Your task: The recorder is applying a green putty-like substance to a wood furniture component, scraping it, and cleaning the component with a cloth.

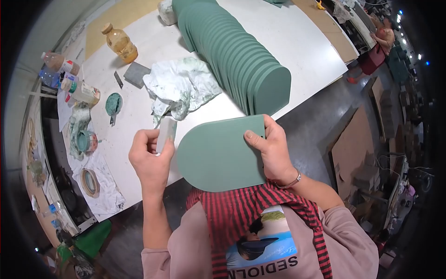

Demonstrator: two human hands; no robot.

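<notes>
My right hand (275,151) grips the straight end of a green board (218,153) with one rounded end, thumb on its face and fingers behind. The board is held in front of my body, its rounded end to the left. In my left hand (151,156) is a light grey sanding block (167,132), pinched upright between thumb and fingers. A small gap parts it from the board's rounded edge. Beyond the board, a long row of matching green boards (232,56) leans one on another across the white table (309,63). A stained white cloth (186,86) lies beside the row.
Left on the table are a bottle of amber liquid (121,44), a dark grey square pad (135,74), a scraper with green paste (113,104), a roll of tape (89,181) and several containers. Another person (378,44) stands at far right, near cardboard sheets (350,149).
</notes>
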